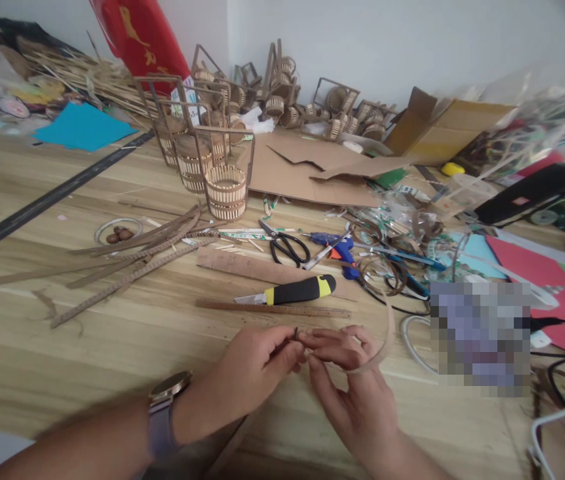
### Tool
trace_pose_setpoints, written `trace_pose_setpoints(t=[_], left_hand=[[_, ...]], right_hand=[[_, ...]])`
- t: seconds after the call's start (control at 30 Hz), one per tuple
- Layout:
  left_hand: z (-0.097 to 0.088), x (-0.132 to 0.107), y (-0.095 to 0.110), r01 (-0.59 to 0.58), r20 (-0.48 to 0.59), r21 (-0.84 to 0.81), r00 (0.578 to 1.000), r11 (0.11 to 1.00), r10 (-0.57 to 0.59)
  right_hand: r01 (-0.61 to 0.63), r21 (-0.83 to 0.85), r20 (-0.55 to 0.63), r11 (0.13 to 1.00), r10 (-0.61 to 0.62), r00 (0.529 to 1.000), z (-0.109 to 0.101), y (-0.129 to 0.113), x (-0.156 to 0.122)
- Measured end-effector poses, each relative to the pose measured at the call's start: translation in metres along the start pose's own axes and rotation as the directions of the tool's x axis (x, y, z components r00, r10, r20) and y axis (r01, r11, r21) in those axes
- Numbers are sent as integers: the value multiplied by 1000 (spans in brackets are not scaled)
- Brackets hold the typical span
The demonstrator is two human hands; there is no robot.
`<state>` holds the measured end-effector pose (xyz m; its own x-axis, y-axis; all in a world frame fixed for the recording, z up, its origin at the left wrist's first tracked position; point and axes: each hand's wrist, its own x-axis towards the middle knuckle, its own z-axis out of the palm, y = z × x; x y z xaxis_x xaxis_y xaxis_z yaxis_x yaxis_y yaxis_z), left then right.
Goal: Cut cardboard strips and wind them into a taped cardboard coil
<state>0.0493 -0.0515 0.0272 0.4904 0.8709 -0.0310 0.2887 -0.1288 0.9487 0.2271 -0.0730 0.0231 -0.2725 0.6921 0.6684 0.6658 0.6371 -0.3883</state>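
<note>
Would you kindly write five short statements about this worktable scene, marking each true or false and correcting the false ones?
1. The person wears a watch on the left wrist. True.
2. The utility knife lies with its blade hidden. False: the blade is out.
3. The fingertips of the left hand and right hand are close together, with a thin curved strip at the right one. True.
4. The scissors lie on the bright blue sheet. False: they lie on the table, near the blue glue gun.
5. The small basket nearest the hands has a tall frame handle. True.
</note>
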Motion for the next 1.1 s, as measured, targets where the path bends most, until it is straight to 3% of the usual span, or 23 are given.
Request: trace_pose_setpoints(t=[0.23,0.43,0.83,1.0,1.1], left_hand=[[0,-1,1,-7,-26,17,1000,1000,7],[1,-2,1,-30,-44,6,999,1000,30],[2,1,2,21,-52,41,998,999,-19],[1,-1,1,-11,-33,24,999,1000,12],[0,-2,0,-20,1,1,1000,1000,20]], right_hand=[[45,-30,8,999,-45,999,2,0,0],[-21,-10,-4,1000,21,1000,0,-3,1],[-39,-9,22,999,40,999,3,-3,1],[-135,85,52,987,131,990,3,-4,-2],[-264,252,67,931,255,965,3,-3,-2]])
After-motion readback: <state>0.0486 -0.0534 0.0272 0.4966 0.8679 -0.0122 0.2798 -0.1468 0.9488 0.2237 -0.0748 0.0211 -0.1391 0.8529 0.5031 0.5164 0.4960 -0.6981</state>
